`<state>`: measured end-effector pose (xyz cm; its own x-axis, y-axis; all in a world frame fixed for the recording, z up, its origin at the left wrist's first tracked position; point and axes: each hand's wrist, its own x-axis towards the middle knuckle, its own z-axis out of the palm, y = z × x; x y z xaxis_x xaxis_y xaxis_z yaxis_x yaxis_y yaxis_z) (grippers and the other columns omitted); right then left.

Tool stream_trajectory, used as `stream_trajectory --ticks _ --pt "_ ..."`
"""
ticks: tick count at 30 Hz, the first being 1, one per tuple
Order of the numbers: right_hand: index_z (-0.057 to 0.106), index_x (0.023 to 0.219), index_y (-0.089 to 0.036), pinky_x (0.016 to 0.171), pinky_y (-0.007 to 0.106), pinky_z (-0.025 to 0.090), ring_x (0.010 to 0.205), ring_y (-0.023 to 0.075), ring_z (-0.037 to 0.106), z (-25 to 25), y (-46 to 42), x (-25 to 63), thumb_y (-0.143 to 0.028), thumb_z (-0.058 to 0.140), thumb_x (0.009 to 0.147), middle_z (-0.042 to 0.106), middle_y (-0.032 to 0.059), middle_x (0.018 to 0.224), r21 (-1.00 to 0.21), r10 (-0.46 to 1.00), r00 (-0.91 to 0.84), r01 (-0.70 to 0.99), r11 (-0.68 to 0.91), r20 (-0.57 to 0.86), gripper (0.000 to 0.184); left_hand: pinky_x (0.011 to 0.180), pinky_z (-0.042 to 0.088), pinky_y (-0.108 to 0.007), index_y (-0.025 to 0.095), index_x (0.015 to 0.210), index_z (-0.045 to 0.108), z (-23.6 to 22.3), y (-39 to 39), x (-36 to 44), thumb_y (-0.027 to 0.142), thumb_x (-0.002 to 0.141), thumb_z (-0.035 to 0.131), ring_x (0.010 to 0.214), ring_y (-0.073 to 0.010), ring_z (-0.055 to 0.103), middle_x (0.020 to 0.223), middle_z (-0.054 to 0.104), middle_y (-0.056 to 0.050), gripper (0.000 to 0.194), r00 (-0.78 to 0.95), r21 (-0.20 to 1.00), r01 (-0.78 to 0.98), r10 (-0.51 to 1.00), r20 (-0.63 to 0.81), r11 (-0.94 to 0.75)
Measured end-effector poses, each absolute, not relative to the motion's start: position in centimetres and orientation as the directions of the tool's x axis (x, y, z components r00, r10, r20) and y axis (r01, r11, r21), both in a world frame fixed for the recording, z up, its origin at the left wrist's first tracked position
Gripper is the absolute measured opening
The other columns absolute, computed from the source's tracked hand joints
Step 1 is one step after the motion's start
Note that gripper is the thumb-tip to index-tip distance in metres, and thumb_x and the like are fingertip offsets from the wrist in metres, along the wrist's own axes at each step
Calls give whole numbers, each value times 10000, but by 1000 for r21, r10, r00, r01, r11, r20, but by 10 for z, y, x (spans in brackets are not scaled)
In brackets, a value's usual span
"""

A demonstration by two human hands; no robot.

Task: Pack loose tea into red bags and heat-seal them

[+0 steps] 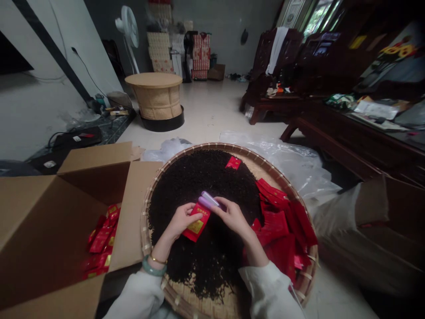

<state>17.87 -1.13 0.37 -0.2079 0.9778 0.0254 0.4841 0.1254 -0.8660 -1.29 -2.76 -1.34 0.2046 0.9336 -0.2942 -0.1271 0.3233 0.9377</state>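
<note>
My left hand [182, 220] is closed on a red foil packet [196, 223] with gold print, its thumb across the front. In my right hand [231, 215] is a small purple-and-white clamp-like bag sealer [208, 200], at the packet's top edge. Whether its jaws press on the packet cannot be made out. Both hands are above dark loose tea leaves [175, 186], spread in a round woven bamboo tray [145, 230]. On the tray's right side lies a pile of flat red packets [277, 228]. One more red packet [233, 163] rests on the leaves at the far side.
Left of the tray stands an open cardboard box [36, 248] with several filled red packets [104, 235] inside. Clear plastic sheeting [285, 164] lies beyond the tray. At right are another carton [368, 221] and a dark wooden table [352, 137]. A round drum-shaped stand [154, 97] is ahead.
</note>
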Motion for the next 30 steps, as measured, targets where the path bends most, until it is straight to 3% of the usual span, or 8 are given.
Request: stream_trajectory --ticks 5,11,15,18,21,26,30 --pt "635 1106 -145 761 339 481 851 236 644 -16 -8 193 -413 563 814 699 95 988 -806 997 -79 588 67 26 403 653 511 -272 130 890 635 -10 -26 -11 335 545 825 670 -175 674 784 731 -44 444 80 927 -208 950 -302 312" --pt "640 1118 -179 875 429 433 990 280 586 -22 -13 187 -377 556 836 667 123 1081 -691 987 -16 712 124 161 355 636 510 -246 146 813 612 -7 -26 -8 402 518 833 641 -148 654 723 710 -10 449 -25 915 -310 960 -279 258" --pt "680 1023 -220 765 351 478 840 225 614 -14 -18 159 -403 583 825 694 77 918 -842 977 -76 495 212 201 286 600 490 -234 147 757 606 -6 -27 -6 449 522 819 599 -134 627 683 688 1 438 -2 923 -285 963 -270 258" --pt "703 779 -212 633 294 482 683 184 609 -14 -18 143 -382 593 810 673 40 740 -920 980 -107 340 194 167 204 540 445 -216 147 701 609 -7 -27 -6 486 559 784 538 -118 581 599 639 22 407 11 944 -218 967 -253 249" --pt "679 661 -205 638 293 478 650 172 595 -15 -20 139 -332 580 814 646 22 664 -919 974 -131 329 219 185 222 496 392 -205 145 632 613 -8 -26 -7 493 578 763 489 -101 521 538 596 34 383 -24 971 -114 976 -216 212" --pt "670 674 -202 722 325 477 706 189 609 -15 -22 144 -289 547 831 667 28 700 -921 969 -158 312 231 189 217 465 331 -204 146 571 599 -10 -27 -7 524 642 703 460 -89 452 497 547 42 398 -50 985 -45 984 -171 169" --pt "636 672 -189 624 281 469 639 169 577 -18 -21 143 -361 478 864 630 14 641 -950 982 -162 280 137 94 302 468 326 -215 143 576 593 -13 -28 -7 579 684 646 459 -99 449 495 545 35 452 -54 981 -36 980 -194 192"
